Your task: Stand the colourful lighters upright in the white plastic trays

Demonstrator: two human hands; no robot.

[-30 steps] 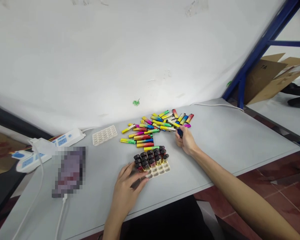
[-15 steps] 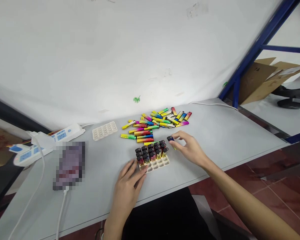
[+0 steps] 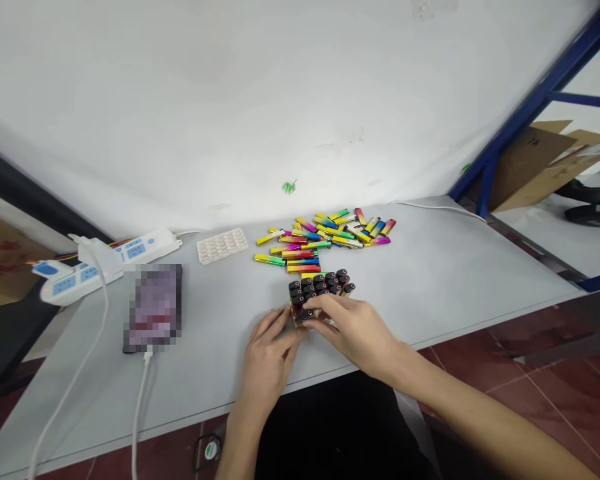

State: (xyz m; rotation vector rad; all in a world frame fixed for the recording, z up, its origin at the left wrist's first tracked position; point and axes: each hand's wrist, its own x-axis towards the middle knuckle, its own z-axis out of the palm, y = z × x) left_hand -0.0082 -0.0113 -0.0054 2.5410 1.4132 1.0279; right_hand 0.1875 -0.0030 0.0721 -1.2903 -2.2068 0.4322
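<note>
A cream tray with oval holes sits near the table's front edge, largely covered by my hands and the lighters in it. Several black-topped lighters stand upright in rows in its holes. My left hand grips the tray's left front corner between thumb and fingers. Between the thumb and fingers of my right hand is a black-topped lighter, held over the tray's front left part; whether its lower end is in a hole is hidden. Behind the tray lies a loose pile of shiny multicoloured lighters.
A second cream tray lies against the wall at the left. Left of it are a white power strip and a blurred-out phone-like device on a white cable. A blue frame stands at the right.
My right hand has carried its lighter leftward and toward me, from beyond the tray's right side to its front left part. The left hand stays at the tray; the whole view has shifted slightly.
</note>
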